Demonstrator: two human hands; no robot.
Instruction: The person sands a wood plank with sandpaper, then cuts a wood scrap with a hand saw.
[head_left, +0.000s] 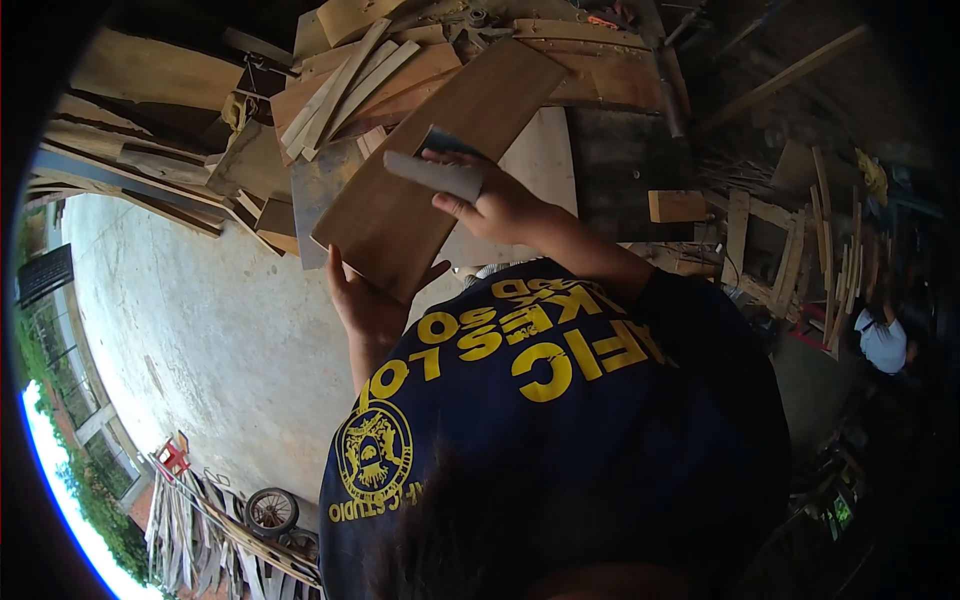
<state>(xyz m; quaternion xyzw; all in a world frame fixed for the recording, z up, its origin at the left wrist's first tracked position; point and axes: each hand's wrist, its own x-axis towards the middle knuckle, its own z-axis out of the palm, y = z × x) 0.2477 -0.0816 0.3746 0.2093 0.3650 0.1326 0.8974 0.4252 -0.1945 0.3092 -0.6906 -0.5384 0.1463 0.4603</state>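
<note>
A long brown wooden board [460, 105] slants from the bench toward my body. Its near end rests in my left hand [365, 305], with the thumb along one edge and fingertips showing past the other. The palm is partly hidden under the wood. Over the board's middle, my right hand [500, 205] is closed on a folded sheet of sandpaper [435, 176], pale grey on the side facing me. A darker teal part of the sheet shows just beyond my fingers, close over the board's face.
Thin wood strips [345, 90] lie piled on the bench behind the board. A small wood block [677, 207] sits to the right. Stacked planks [150, 150] line the left. On the concrete floor [190, 330] are a wheel [271, 511] and scrap wood. Another person [882, 340] is at far right.
</note>
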